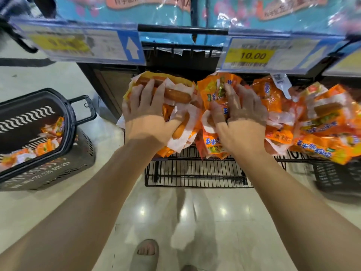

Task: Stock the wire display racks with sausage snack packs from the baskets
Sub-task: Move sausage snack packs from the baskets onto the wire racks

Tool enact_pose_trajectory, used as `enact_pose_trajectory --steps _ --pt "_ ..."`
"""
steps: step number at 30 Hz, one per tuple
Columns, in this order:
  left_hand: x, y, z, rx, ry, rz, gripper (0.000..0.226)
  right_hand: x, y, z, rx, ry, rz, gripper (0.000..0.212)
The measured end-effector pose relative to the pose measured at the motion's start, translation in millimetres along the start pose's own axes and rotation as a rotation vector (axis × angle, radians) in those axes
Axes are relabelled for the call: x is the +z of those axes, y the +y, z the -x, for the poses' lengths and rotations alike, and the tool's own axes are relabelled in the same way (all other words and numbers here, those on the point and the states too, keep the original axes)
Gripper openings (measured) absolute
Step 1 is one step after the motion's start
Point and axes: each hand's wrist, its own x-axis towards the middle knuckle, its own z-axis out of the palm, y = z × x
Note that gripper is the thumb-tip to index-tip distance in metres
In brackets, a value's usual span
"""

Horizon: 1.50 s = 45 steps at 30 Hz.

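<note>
Orange and white sausage snack packs [320, 122] lie piled in a black wire display rack [195, 171] in front of me. My left hand [148, 112] lies spread on the packs at the pile's left end, fingers curled over a pack showing a sausage [176, 94]. Just to its right, my right hand [242, 118] presses down on the orange packs [214, 89], fingers bent into them. A dark shopping basket [58, 165] on the floor at the left holds several more packs [52, 128].
A shelf edge with price tags [250, 55] and a blue arrow label [132, 47] hangs just above the rack. Blue bagged goods [136, 8] sit on it. A second dark basket [338, 177] stands at lower right. My sandalled foot [146, 253] is on the glossy floor.
</note>
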Motion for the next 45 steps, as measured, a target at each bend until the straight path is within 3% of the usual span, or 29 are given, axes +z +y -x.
enact_pose_trajectory --steps 5,9,13,19,28,35,38,45 --pt "-13.7 -7.5 31.0 0.045 0.142 0.097 0.066 -24.9 2.7 16.8 0.039 -0.024 -0.003 0.065" --pt "-22.4 -20.8 52.4 0.167 -0.046 -0.254 0.067 -40.5 10.4 35.2 -0.034 0.098 -0.026 0.059" --pt "-36.5 -21.6 77.5 0.145 0.098 -0.061 0.051 -58.7 14.2 66.5 -0.084 0.123 -0.036 0.052" --pt "-102.2 -6.5 133.3 0.05 -0.117 -0.116 0.054 -111.8 1.8 131.0 -0.125 -0.021 0.026 0.052" --pt "-278.4 14.2 275.0 -0.043 -0.408 -0.293 0.062 -276.4 -38.1 250.1 -0.141 -0.349 0.202 0.064" --pt "-353.7 12.6 349.6 -0.136 -0.374 -0.287 0.049 -348.7 -68.3 301.2 -0.229 -0.373 0.236 0.06" --pt "-374.3 12.4 353.8 -0.211 -0.403 -0.276 0.055 -359.4 -84.7 303.1 -0.261 -0.371 0.245 0.057" --pt "-408.1 -26.6 354.6 -0.229 -0.258 -0.261 0.051 -371.0 -147.3 282.4 -0.367 -0.357 0.249 0.065"
